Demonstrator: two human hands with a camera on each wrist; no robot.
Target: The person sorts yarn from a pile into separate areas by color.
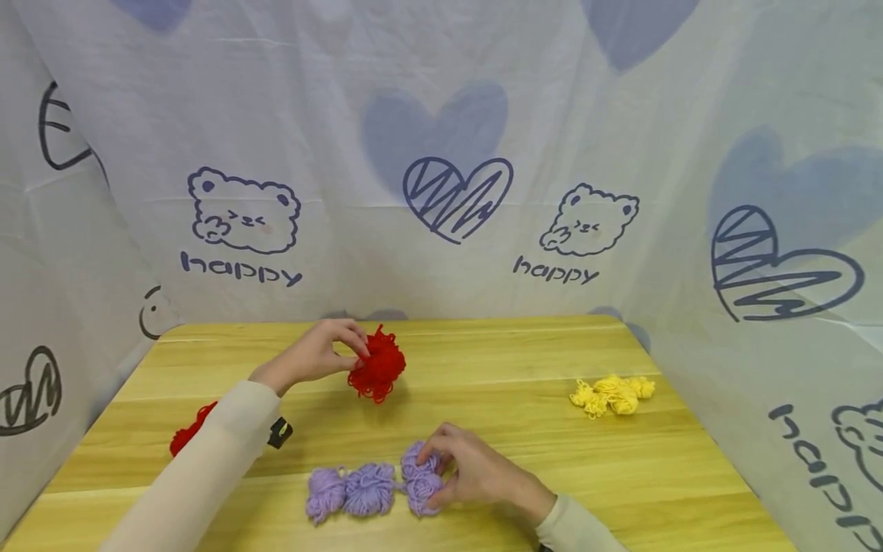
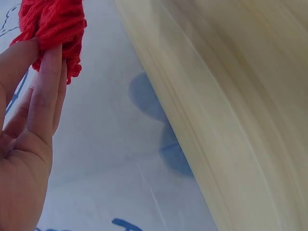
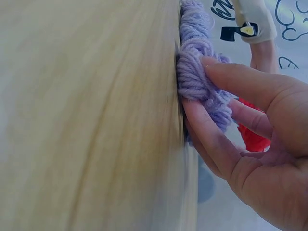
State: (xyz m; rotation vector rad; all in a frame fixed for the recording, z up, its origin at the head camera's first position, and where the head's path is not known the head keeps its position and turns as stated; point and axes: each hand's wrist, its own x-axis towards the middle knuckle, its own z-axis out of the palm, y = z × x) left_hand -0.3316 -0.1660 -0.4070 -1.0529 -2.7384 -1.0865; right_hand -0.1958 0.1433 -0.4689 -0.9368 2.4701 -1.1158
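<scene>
A small bundle of red yarn [image 1: 378, 365] is pinched between the thumb and fingers of my left hand [image 1: 324, 351], held above the far middle of the table. In the left wrist view the red bundle [image 2: 54, 29] shows its wound strands at the fingertips. Nearer the front, my right hand [image 1: 476, 468] grips the right-hand bundle of purple yarn [image 1: 421, 479], which stands crosswise on the table. Two more purple bundles [image 1: 369, 489] lie in a row to its left. The right wrist view shows thumb and fingers around the purple yarn [image 3: 199, 72].
Another red yarn bundle [image 1: 192, 431] lies at the left, partly behind the left sleeve [image 1: 207, 460]. Yellow yarn [image 1: 614, 395] rests on the right side of the wooden table [image 1: 497, 368]. A printed white cloth [image 1: 441, 268] hangs behind and along both sides.
</scene>
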